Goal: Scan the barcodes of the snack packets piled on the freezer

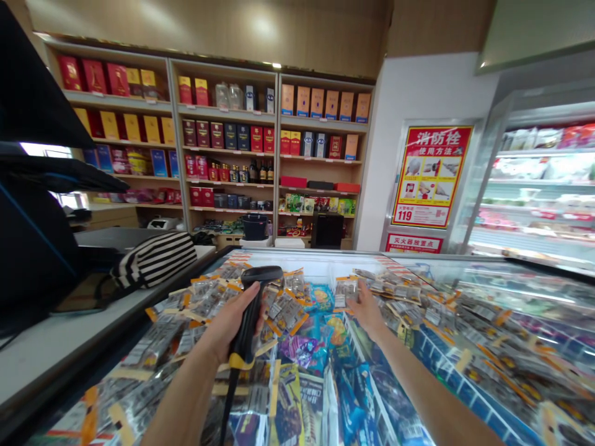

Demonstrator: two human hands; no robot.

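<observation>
In the head view, the left hand (pixel 232 323) is gripping a black-and-yellow handheld barcode scanner (pixel 251 317) by its handle, over the chest freezer (pixel 320 259). The right hand (pixel 368 310) is curling its fingers at the right edge of a clear, orange-ended packet (pixel 344 290); whether it is lifting it, I cannot tell. Similar packets (pixel 288 310) are lying heaped at both sides, flanking blue wrappers (pixel 351 396).
</observation>
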